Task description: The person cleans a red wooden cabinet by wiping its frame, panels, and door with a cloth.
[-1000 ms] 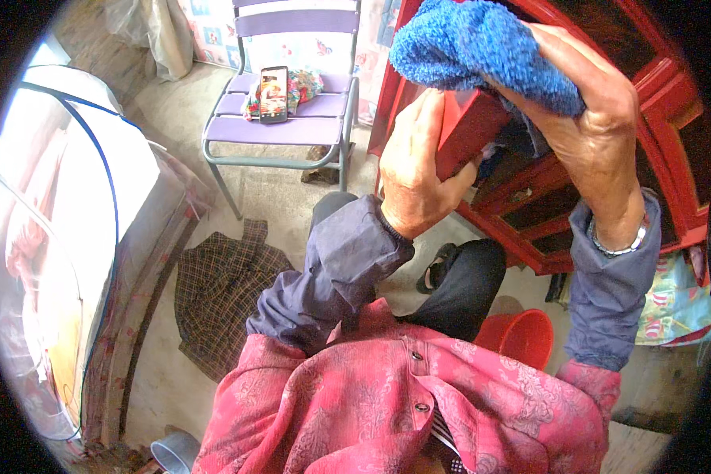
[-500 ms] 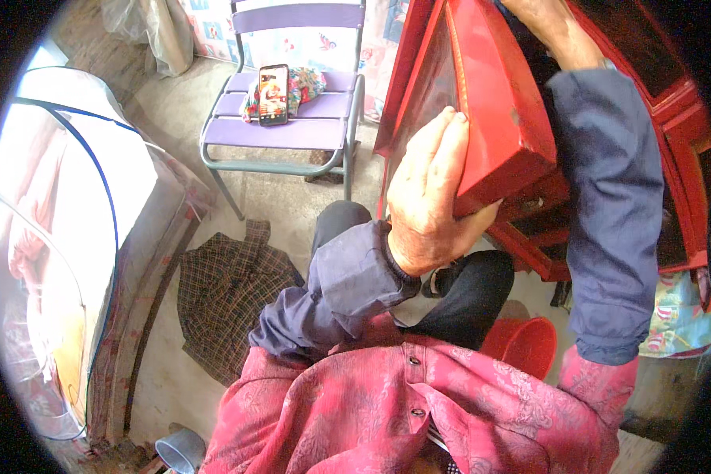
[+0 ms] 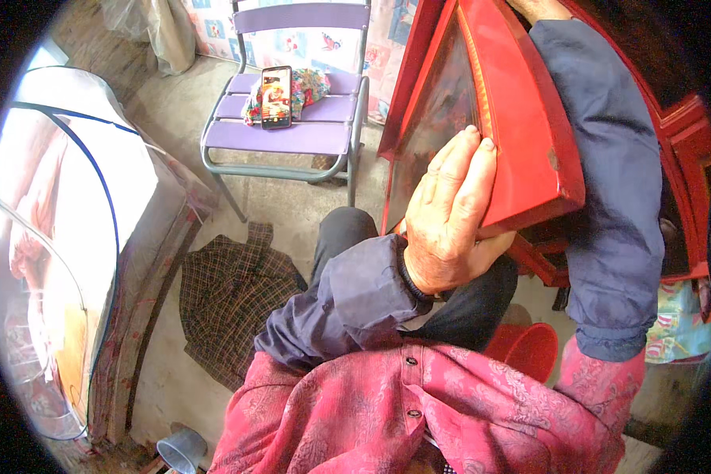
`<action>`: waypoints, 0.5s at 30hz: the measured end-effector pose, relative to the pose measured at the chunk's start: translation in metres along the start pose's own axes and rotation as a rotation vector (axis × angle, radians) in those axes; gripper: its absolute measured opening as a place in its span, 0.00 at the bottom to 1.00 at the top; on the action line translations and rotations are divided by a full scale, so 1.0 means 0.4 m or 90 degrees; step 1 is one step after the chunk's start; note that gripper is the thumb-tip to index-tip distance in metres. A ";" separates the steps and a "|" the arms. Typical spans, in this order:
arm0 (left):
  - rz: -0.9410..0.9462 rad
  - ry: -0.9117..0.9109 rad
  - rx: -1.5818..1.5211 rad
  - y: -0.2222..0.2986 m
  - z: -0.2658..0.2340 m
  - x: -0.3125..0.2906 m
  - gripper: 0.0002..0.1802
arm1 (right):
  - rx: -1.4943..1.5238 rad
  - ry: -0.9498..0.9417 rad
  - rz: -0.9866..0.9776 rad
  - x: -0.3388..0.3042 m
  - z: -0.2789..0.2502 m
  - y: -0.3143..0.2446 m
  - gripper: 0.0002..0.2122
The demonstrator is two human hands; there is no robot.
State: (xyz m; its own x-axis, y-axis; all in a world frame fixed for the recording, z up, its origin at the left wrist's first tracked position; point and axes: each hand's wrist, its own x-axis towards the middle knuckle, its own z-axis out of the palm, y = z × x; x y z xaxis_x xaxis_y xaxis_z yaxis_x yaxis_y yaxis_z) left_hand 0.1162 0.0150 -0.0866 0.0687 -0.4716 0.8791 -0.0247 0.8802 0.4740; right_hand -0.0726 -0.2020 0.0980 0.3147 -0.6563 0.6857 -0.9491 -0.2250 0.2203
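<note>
A red framed panel (image 3: pixel 529 134) with a glass pane (image 3: pixel 434 110), like a cabinet door, stands tilted before me. My left hand (image 3: pixel 446 217) is closed round its lower near corner. The fingers lie along the front face by the yellowish strip, and the thumb reaches under the bottom edge. My right arm passes along the panel's right side to its far end. Of my right hand (image 3: pixel 543 9) only the wrist part shows at the top edge; its fingers are hidden. To the right and behind stands the red cabinet (image 3: pixel 683 118).
A purple slatted chair (image 3: pixel 292 136) holds a phone (image 3: pixel 276 96) leaning on a flowered cloth (image 3: pixel 312 85). On the floor are a dark checked cloth (image 3: pixel 233 300), a red basin (image 3: pixel 529 349) and a grey cup (image 3: pixel 183 450). A plastic-covered bed (image 3: pixel 71 205) is at the left.
The red panel has shifted a little right and towards me, with my left hand moving along on it. My right hand has gone farther up, mostly out of sight.
</note>
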 end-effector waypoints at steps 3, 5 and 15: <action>0.037 0.000 0.046 -0.003 0.000 0.001 0.47 | 0.024 -0.013 0.001 -0.018 -0.028 -0.026 0.19; 0.034 -0.010 0.038 0.001 0.004 0.001 0.47 | 0.050 -0.018 0.008 -0.042 -0.069 -0.043 0.19; 0.027 -0.004 0.080 0.013 0.001 -0.001 0.46 | 0.154 -0.034 -0.021 -0.123 -0.200 -0.160 0.18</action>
State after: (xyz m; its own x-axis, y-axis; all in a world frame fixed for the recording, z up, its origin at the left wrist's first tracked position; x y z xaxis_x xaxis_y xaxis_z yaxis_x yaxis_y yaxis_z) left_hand 0.1158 0.0197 -0.0846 0.0585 -0.4351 0.8985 -0.1528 0.8855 0.4387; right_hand -0.0282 -0.0976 0.1055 0.3517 -0.6814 0.6419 -0.9104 -0.4086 0.0651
